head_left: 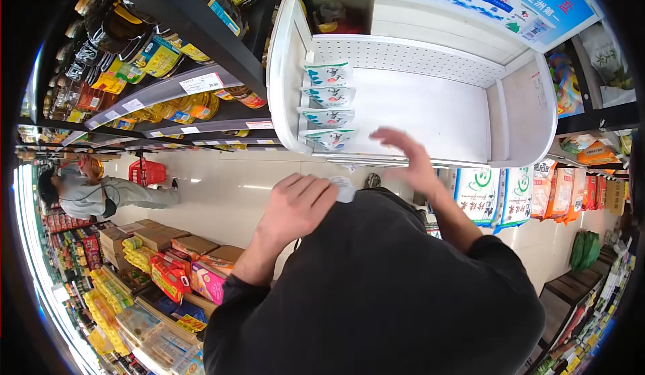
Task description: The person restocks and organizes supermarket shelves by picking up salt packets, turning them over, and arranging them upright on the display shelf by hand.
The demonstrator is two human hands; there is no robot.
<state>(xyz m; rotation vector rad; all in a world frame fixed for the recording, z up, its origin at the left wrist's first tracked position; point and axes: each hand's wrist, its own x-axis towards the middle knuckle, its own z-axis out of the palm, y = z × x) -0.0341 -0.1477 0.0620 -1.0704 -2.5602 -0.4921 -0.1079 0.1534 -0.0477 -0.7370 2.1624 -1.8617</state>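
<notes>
My left hand (299, 203) is closed on a small whitish packet (344, 189), just in front of the white display shelf (430, 116). Most of that packet is hidden by the fingers. My right hand (408, 160) is over the shelf's front edge, fingers apart and slightly blurred, with nothing in it. At the shelf's left end, several white and green salt packets (327, 117) stand in a row from back to front. The nearest salt packet is left of my right hand, not touching it.
Bottles of cooking oil (154, 56) fill the dark shelves at left. Rice bags (476, 190) stand at right. A blue sign (510, 5) tops the display. Boxed goods (171, 274) are stacked behind at left. Further off, a person (101, 193) is near a red basket (146, 172).
</notes>
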